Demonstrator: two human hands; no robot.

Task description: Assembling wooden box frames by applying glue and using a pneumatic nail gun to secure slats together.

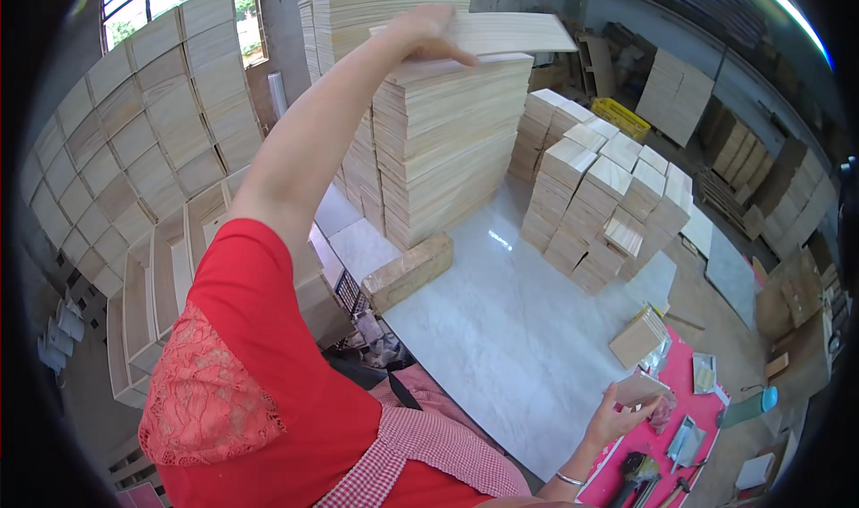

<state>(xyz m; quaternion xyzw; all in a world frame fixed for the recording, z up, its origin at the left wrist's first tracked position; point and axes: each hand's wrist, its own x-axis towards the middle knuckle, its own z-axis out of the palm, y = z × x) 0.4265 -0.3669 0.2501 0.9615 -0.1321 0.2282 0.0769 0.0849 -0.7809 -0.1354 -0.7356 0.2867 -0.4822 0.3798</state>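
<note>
My left arm stretches up to the top of a tall stack of pale wooden boards [456,141]. There my left hand [425,34], slightly blurred, grips the near end of a thin wooden board [514,32] between thumb and fingers. That board juts out past the stack's right side. Low on the right, my right hand [616,421] is closed round a small flat, pale panel [640,387], held over the pink mat [676,365]. Part of the panel is hidden by my fingers. Beside it lies a crumpled clear plastic piece [662,411].
Small wooden blocks [608,186] are piled on the marble-look table [483,329]. A tape-wrapped block [409,271] lies at the stack's foot. Tools [637,472] and small packets [687,441] lie on the mat. Wooden drawers [161,266] stand left; a yellow crate [620,117] sits behind.
</note>
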